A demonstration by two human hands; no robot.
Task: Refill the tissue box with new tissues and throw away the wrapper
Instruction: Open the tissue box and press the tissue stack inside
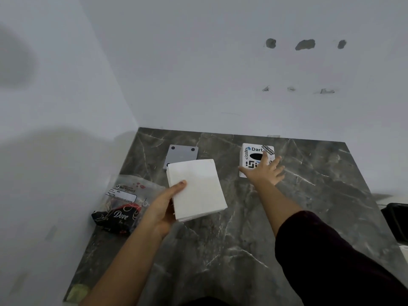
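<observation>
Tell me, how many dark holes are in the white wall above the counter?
3, in a row high on the white wall: left hole, wider middle hole, right hole. None seem hidden.

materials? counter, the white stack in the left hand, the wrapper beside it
Counter: looks like polished dark grey marble or a marble-look slab; pale veins, soft sheen.
White stack: soft matte tissue paper; layered sheet edges show along its near side.
Wrapper: thin glossy plastic film, part clear, part printed black and red; crumpled, with glints.
</observation>
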